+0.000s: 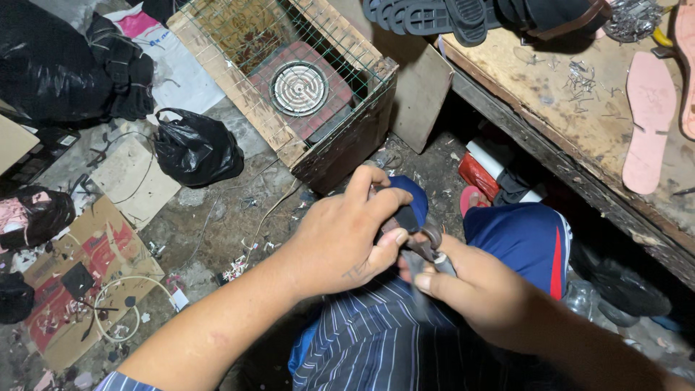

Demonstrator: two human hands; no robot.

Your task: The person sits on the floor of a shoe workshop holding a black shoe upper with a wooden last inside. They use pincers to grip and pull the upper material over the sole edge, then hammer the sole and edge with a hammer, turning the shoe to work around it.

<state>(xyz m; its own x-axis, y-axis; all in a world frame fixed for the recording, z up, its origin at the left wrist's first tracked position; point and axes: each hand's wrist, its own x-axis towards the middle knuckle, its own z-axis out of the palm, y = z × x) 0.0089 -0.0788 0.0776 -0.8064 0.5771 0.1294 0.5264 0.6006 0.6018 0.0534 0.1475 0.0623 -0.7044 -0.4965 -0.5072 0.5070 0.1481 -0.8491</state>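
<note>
My left hand (346, 235) grips a dark shoe part (405, 212) with a blue rounded end, held over my lap. My right hand (474, 289) is closed around a pair of metal pliers (428, 246) whose jaws meet the shoe part just below my left thumb. Both hands are close together above my striped cloth (376, 340) and blue shorts (525, 242). Most of the shoe part is hidden by my left fingers.
A wooden crate (347, 137) with wire mesh holds a round electric coil heater (299, 88). Black plastic bags (195, 148) and cardboard lie on the dirty floor at left. At right a wooden workbench (579, 116) carries pink insoles (650, 116), nails and black soles (427, 16).
</note>
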